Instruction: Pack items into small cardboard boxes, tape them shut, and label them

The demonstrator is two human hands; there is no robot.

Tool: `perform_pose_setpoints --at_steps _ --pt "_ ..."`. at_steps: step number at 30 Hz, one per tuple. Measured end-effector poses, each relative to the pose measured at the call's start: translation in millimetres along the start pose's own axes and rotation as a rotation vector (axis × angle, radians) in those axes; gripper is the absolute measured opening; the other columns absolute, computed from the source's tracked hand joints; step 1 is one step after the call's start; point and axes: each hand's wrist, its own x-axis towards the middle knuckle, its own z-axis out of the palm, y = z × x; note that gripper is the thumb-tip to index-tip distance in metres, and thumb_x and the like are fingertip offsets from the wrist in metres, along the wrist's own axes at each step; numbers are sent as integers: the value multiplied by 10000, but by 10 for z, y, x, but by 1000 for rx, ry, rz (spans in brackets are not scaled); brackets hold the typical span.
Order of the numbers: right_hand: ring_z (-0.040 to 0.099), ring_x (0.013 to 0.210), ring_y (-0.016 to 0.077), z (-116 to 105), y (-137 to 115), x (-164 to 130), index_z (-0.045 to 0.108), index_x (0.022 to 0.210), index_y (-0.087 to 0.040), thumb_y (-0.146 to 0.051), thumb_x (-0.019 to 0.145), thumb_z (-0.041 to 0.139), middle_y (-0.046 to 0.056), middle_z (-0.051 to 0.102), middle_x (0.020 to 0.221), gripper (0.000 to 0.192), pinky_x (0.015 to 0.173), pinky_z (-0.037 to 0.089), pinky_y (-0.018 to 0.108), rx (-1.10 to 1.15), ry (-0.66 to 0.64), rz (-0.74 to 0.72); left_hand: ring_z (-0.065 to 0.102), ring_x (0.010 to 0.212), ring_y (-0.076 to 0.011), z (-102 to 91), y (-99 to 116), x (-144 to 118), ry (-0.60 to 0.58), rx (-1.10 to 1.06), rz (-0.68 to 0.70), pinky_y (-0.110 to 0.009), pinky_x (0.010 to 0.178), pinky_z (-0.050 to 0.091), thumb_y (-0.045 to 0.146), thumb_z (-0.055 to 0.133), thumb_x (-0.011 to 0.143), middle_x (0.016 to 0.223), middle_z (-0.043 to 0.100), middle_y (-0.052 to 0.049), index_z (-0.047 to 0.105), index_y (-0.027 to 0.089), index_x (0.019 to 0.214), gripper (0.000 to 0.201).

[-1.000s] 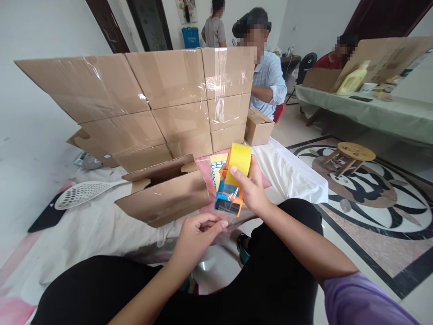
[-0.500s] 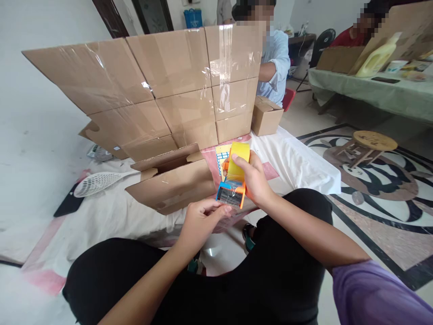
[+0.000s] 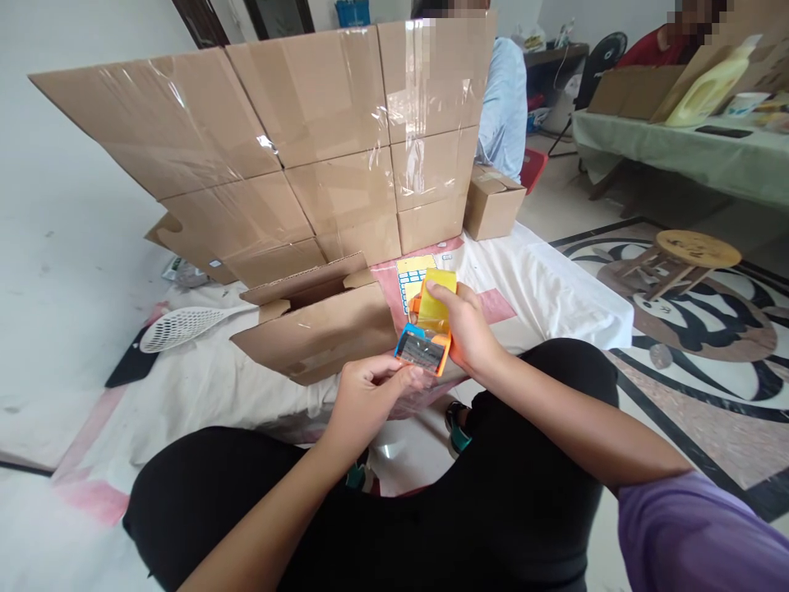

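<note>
- Right hand [image 3: 469, 333]: fingers curled tight around orange-and-blue tape dispenser [image 3: 425, 335], forefinger laid over yellow tape roll [image 3: 436, 298].
- Dispenser held above the lap, just right of open cardboard box [image 3: 317, 325] on white sheet [image 3: 542, 288].
- Left hand [image 3: 363, 397]: thumb and fingertips pinched together at the dispenser's lower edge, apparently on loose clear tape end.
- Taped carton stack [image 3: 296, 148] behind; mesh swatter [image 3: 178, 327] at left.

Tape dispensers [image 3: 426, 329]: one
Open cartons [image 3: 320, 325]: one
Stacked cartons [image 3: 308, 140]: about eight, edges unclear
Stools [image 3: 690, 251]: one
Swatters [image 3: 178, 327]: one
</note>
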Motion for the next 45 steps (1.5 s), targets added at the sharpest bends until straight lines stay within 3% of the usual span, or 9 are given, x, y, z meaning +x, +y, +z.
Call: perform_pose_setpoints --at_steps 6,12,21,26,33,45 --pt "635 642 197 10 1 6 552 915 -219 -333 748 745 13 666 734 279 568 522 324 -16 10 23 731 640 -170 2 -5 -27 25 41 -6 -209 590 553 326 747 816 700 785 -29 803 178 705 193" --pt "605 606 179 17 -5 -19 534 853 -222 -350 761 743 0 632 701 261 553 500 315 -6 -42 40 725 634 -173 43 51 -79 0 7 -56 -205 570 547 329 829 717 716 792 -41 840 195 780 148" --pt "634 697 188 -54 83 10 539 931 -231 -386 780 743 0 661 811 298 643 531 339 -69 19 -8 653 533 -134 70 32 -58 29 67 -108 -200 531 517 350 794 751 618 749 -31 762 178 602 229" --pt "633 678 190 -38 60 5 519 905 -233 -366 769 754 -8 650 782 303 624 526 339 -44 16 -23 670 554 -148 57 -24 -30 40 81 -87 -212 547 521 349 794 755 641 759 -39 769 177 621 219" --pt "620 630 189 -12 -21 -1 524 922 -227 -366 755 754 0 637 732 317 568 504 325 17 -25 43 712 623 -196 -3 -94 7 -135 -6 -17 -267 605 563 434 690 864 697 778 -74 811 167 731 321" --pt "618 628 183 -34 14 22 527 904 -233 -345 757 753 -7 655 743 292 575 510 322 4 4 -23 629 566 -146 -14 -57 33 -75 102 -19 -230 571 479 391 666 877 629 742 -46 764 168 632 346"
